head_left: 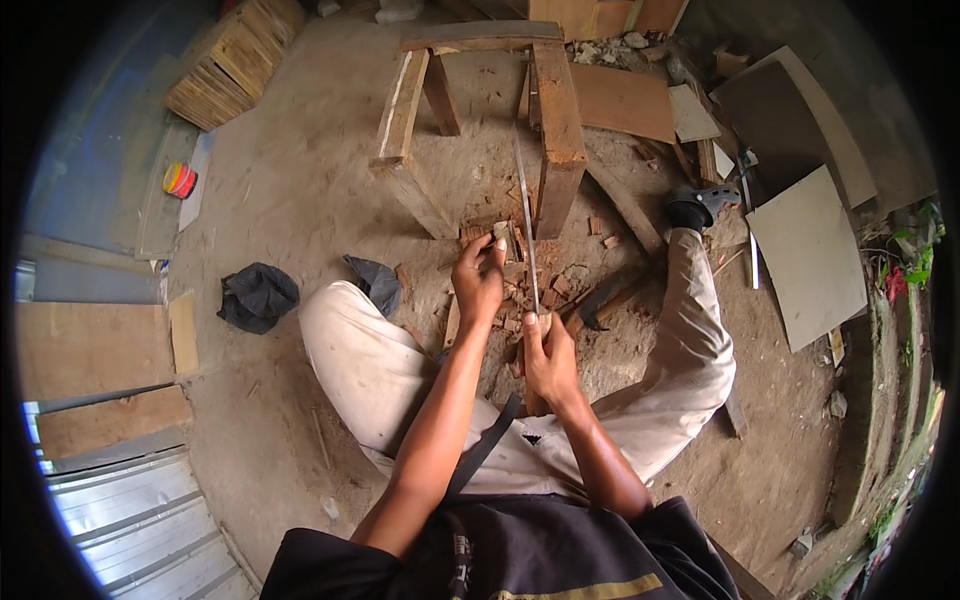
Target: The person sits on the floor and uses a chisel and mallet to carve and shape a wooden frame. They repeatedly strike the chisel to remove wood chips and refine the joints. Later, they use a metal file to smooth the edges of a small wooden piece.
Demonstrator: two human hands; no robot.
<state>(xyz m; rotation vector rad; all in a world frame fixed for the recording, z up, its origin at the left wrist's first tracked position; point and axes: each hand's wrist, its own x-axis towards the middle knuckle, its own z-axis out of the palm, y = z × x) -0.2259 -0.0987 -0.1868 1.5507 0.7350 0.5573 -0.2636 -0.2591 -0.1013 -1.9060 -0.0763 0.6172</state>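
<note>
My right hand (pixel 550 358) is closed round the light wooden handle of a long blade (pixel 529 220). Thin and nearly edge-on to me, the blade points away between the legs of a wooden frame (pixel 562 120). Its exact kind cannot be told from this angle. Left of the blade, my left hand (pixel 480 278) pinches a small wood piece (pixel 502 236), partly hidden by the fingers. Reddish wood chips (pixel 515 290) lie on the ground beneath both hands. Beside my right hand rests a dark curved tool (pixel 598 300), partly covered.
Two crumpled black cloths (pixel 258 297) lie by my left knee. A stack of boards (pixel 235 62) stands far left, with a red and yellow tub (pixel 180 180) near it. Flat panels (pixel 810 250) lean at the right. A wooden beam (pixel 625 208) lies near my right foot.
</note>
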